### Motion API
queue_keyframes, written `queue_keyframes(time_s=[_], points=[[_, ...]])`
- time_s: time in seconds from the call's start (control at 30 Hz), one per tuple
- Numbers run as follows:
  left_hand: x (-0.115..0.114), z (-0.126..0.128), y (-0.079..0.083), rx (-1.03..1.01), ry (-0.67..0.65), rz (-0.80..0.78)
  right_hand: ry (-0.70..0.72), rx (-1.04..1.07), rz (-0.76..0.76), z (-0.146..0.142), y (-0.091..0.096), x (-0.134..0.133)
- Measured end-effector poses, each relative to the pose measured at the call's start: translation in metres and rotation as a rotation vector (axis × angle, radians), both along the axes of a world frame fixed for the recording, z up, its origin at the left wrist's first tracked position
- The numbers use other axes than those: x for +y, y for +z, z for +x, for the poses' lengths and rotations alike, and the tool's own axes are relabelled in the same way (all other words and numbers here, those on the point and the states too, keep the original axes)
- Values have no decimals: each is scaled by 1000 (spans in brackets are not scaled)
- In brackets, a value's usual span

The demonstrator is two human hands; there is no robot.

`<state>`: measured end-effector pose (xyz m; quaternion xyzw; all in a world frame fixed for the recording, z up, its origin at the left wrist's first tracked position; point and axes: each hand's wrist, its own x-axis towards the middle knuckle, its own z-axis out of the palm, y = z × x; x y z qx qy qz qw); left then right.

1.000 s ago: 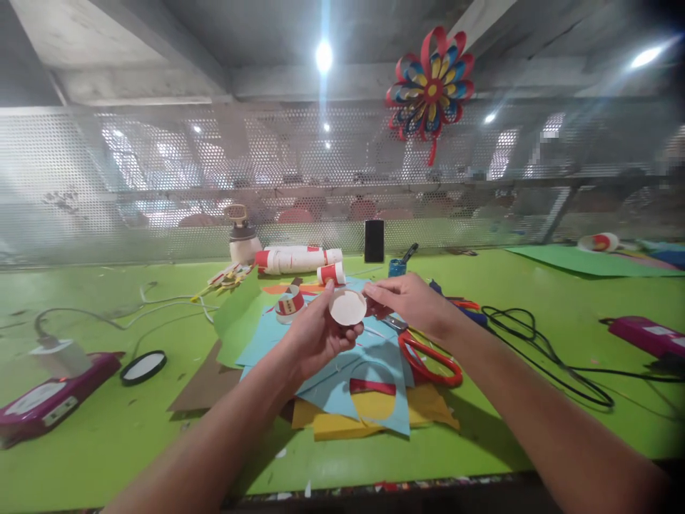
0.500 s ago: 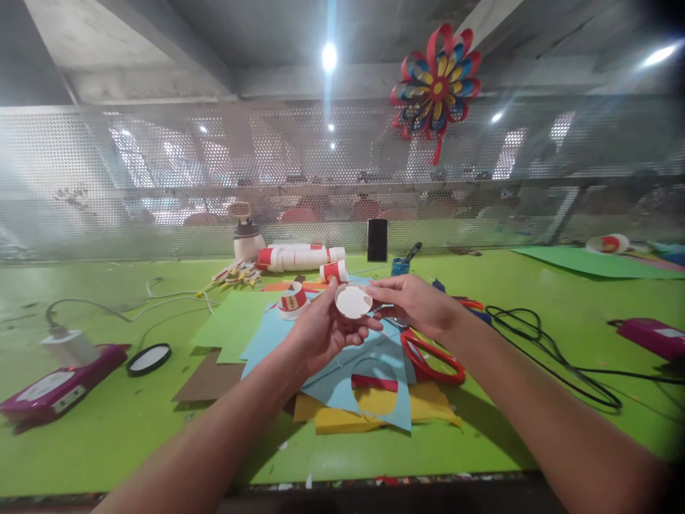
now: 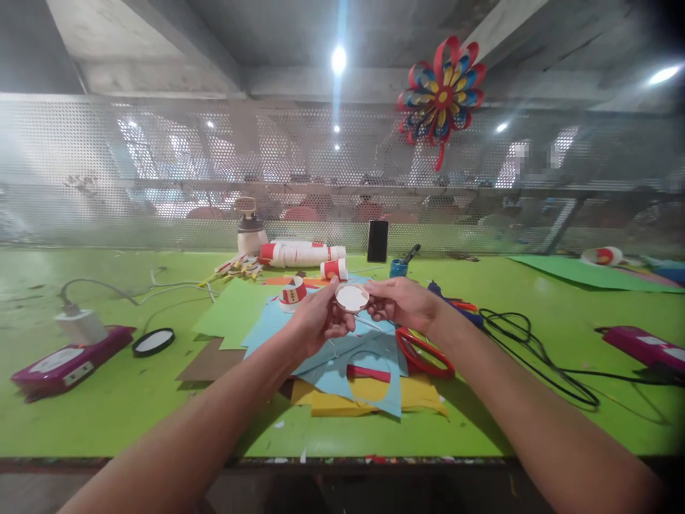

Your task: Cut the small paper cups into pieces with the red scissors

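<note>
Between my two hands is a round white paper cup bottom [image 3: 352, 298] with a short brownish rim, held above the paper sheets. My left hand [image 3: 315, 320] pinches its left edge, thumb on top and fingers curled beneath. On the opposite edge, my right hand [image 3: 402, 301] grips it with thumb and fingers. Just beyond my left hand sits a cut red-and-white cup piece [image 3: 293, 293]. A paper cup [image 3: 335, 269] lies on its side behind the disc. Red-handled scissors [image 3: 425, 355] rest below my right wrist, their blades partly hidden.
Blue paper [image 3: 321, 378] with cut-outs overlaps yellow, brown and green sheets. Farther back are stacked cups [image 3: 300, 254], a bottle [image 3: 251, 232], a phone [image 3: 377, 240] and a blue jar [image 3: 398, 268]. Purple power strips [image 3: 75, 364] and a black cable [image 3: 535, 350] lie at the sides.
The view has shifted slightly. The disc tilts flatter than before, and my right hand's fingers have drawn in closer around its right edge. Both hands keep hold of it.
</note>
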<state>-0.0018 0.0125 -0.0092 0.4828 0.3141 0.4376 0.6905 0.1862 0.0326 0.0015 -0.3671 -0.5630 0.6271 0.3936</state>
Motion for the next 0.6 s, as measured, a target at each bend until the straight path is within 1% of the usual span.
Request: queue_keyframes(time_s=[0.1, 0.3, 0.47, 0.6], points=[[1, 0, -2, 65, 47, 22, 25, -15, -10, 1, -4, 3], [2, -1, -4, 199, 91, 183, 47, -1, 10, 3, -5, 4], [7, -6, -6, 201, 157, 259, 64, -4, 29, 4, -5, 5], [12, -9, -5, 178, 131, 250, 76, -24, 34, 4, -6, 6]])
